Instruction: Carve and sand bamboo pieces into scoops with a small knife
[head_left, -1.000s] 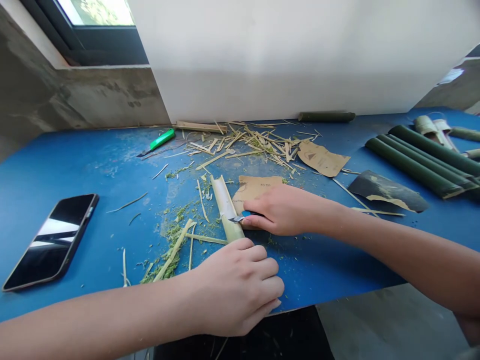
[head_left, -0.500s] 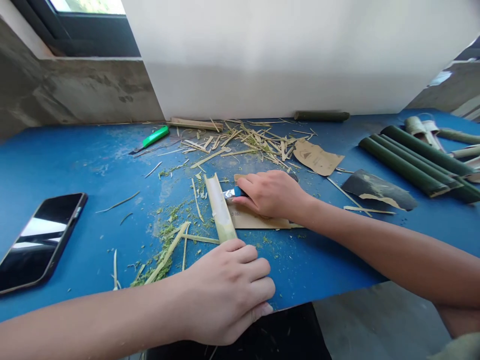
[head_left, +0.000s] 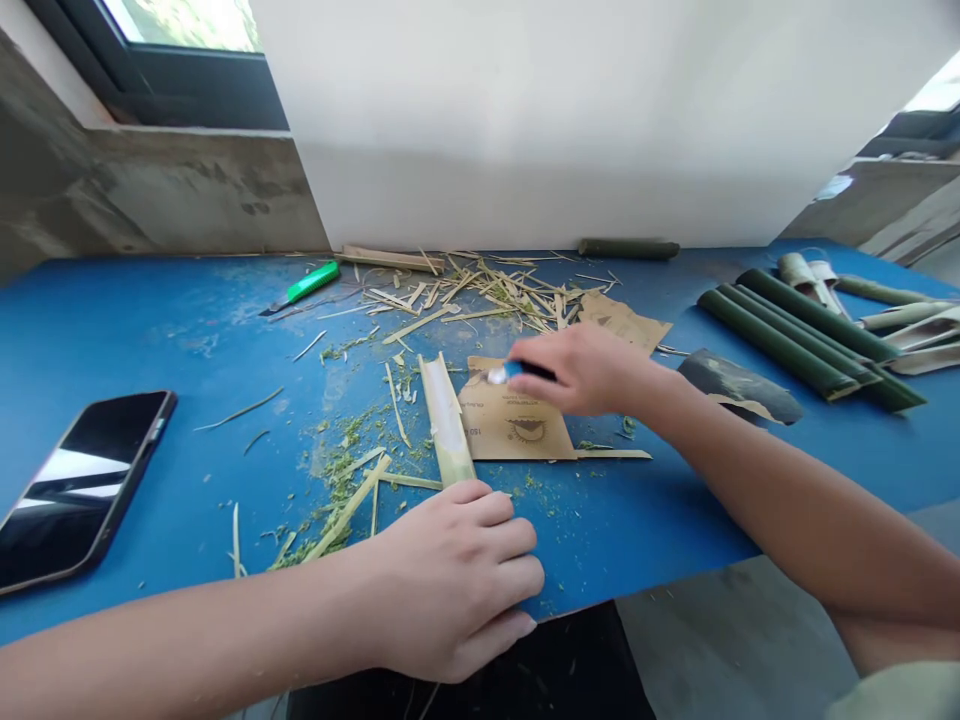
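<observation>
Right hand (head_left: 592, 372) with knife (head_left: 504, 374) lifted off bamboo strip (head_left: 447, 420).

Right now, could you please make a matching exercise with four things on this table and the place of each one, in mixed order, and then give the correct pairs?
Things:
1. phone
2. green knife
3. split bamboo
4. dark bamboo tubes

Places:
A. near end under the left hand
B. far right of the table
C. near left edge
D. far side, left of the pile of shavings

Pairs: 1-C, 2-D, 3-A, 4-B
</observation>
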